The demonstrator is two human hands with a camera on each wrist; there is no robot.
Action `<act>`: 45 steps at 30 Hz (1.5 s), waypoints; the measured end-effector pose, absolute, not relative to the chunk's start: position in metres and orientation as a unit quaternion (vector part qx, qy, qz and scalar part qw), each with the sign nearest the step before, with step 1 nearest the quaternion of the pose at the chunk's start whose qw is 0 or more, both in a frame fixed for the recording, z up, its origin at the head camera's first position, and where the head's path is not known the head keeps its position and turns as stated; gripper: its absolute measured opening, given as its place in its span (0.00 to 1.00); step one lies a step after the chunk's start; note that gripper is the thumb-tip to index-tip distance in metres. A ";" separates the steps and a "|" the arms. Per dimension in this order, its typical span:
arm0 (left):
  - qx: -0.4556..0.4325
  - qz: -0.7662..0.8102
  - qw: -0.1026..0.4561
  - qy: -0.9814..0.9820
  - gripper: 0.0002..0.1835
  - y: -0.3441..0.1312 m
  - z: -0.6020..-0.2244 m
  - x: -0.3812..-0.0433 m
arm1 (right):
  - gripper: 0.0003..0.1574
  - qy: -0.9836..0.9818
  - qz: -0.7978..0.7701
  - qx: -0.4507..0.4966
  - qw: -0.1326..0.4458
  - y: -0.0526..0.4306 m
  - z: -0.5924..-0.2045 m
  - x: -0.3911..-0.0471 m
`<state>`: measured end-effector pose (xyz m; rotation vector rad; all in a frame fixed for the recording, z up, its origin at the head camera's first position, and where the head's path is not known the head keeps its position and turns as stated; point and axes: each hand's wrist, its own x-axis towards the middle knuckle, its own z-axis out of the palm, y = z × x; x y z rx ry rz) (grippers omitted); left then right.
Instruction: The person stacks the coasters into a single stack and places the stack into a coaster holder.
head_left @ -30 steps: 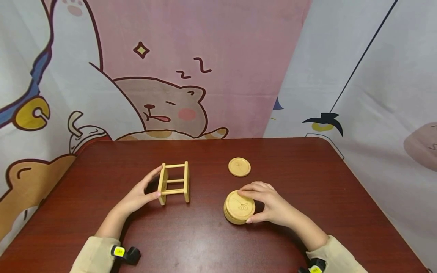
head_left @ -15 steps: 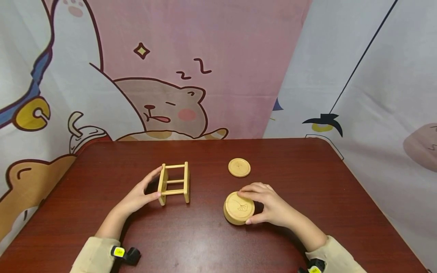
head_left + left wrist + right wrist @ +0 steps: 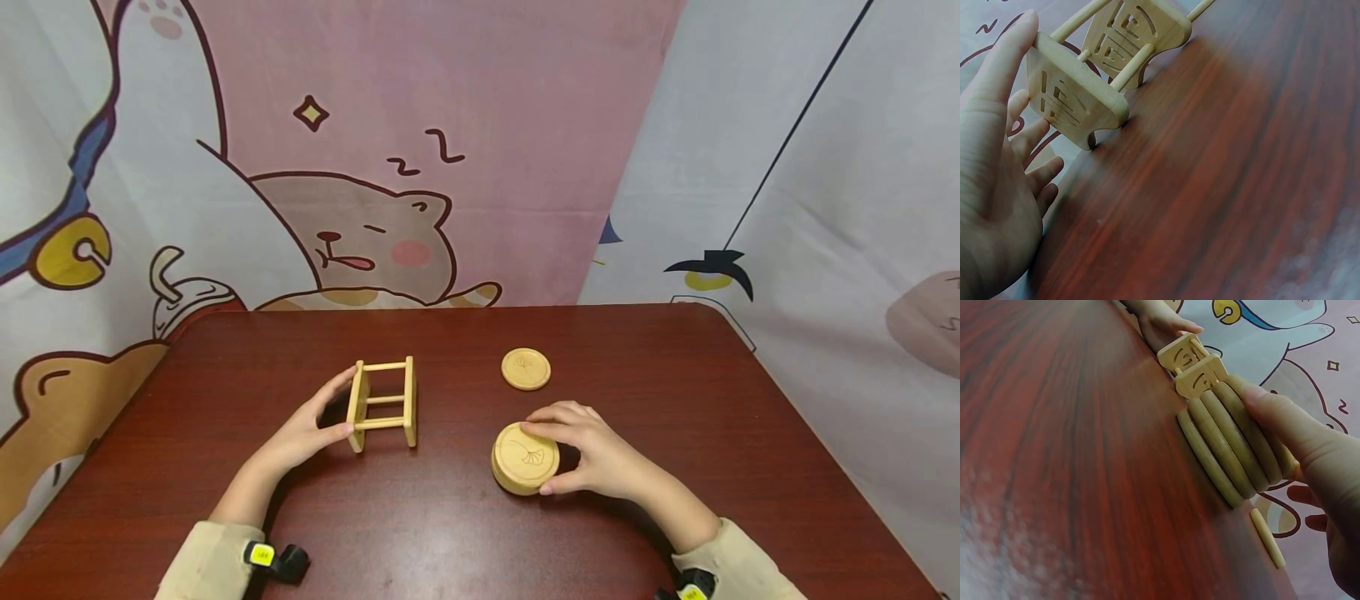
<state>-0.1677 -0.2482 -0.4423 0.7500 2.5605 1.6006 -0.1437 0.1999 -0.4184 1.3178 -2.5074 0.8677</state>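
My left hand [image 3: 303, 429] holds the left side panel of a small light wooden coaster rack [image 3: 410, 408], thumb at the near corner and a finger at the far one. The left wrist view shows cut-out slots in its panels [image 3: 1069, 100] and dowels joining them. On the right, my right hand [image 3: 596, 446] grips the rim of a stack of round wooden coasters [image 3: 525, 457] between thumb and fingers. A ginkgo leaf is engraved on the top coaster. Several coasters show edge-on [image 3: 1219, 440] in the right wrist view, where the gripping fingertips behind are hidden.
A single round coaster [image 3: 526, 368] lies flat beyond the stack. Everything rests on a dark red-brown wooden table [image 3: 420, 533]. Behind it hangs a cartoon-printed cloth [image 3: 540, 167]. Bare tabletop separates the rack from the stack.
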 end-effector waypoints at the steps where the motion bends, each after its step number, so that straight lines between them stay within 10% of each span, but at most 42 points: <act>1: 0.242 0.515 0.015 0.823 0.44 -0.248 -0.442 -0.168 | 0.48 -0.844 0.292 0.441 0.087 0.200 -0.418 -0.144; 45: 0.255 0.520 0.010 0.815 0.43 -0.248 -0.441 -0.168 | 0.46 -0.911 0.256 0.305 0.105 0.210 -0.413 -0.219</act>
